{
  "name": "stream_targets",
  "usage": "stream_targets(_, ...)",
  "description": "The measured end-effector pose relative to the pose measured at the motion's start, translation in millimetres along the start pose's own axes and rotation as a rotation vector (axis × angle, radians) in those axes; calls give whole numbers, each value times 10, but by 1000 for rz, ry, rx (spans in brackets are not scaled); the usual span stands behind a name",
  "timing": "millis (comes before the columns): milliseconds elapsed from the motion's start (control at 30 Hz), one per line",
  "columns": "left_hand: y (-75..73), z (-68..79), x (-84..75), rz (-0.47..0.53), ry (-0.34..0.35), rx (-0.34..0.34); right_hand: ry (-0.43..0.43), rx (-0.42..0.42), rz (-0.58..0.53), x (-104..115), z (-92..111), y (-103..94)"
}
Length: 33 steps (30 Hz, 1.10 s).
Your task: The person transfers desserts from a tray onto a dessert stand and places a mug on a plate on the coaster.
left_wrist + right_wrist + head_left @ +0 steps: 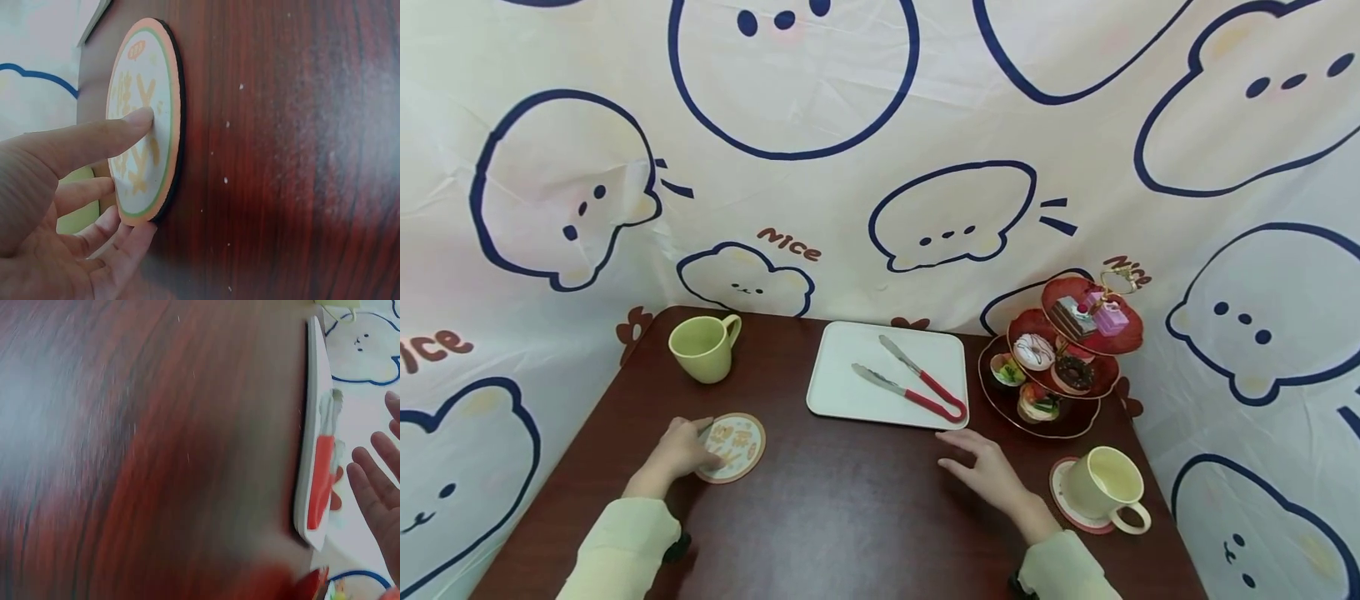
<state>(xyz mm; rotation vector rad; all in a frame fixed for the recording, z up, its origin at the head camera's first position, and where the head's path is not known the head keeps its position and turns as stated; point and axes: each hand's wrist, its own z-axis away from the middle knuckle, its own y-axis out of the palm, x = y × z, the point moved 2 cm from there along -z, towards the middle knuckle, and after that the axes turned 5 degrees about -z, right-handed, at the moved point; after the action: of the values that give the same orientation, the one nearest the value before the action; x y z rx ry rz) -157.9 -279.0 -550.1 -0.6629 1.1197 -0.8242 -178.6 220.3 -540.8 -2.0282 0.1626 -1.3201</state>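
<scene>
My left hand (681, 450) is at the left of the table, at a round coaster (741, 447) with an orange rim and a pale printed face. In the left wrist view the thumb (134, 122) lies across the coaster's face while the other fingers grip at its edge, close over the wood. A green mug (702, 350) stands beyond that hand. My right hand (988, 471) is empty, its fingers loosely spread just in front of the white tray (842, 392). Red-handled tongs (928, 392) lie on that tray.
Back right stands a tiered stand (1000, 396) with cakes and doughnuts. In front of it, a cream mug (1101, 483) rests on another coaster (1067, 498), handle toward the right front. A printed cloth (835, 200) hangs behind the dark wood table (850, 508).
</scene>
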Motion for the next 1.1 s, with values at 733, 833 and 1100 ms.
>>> stream_targets(733,104,-2,-208,16,73,22,-27,351,78,211,-344,630)
stream_targets(833,133,-1,-251,18,77,29,-37,384,102,263,-393,718)
stream_targets(1100,204,43,-371,21,103,36,-49,456,200,363,-505,927)
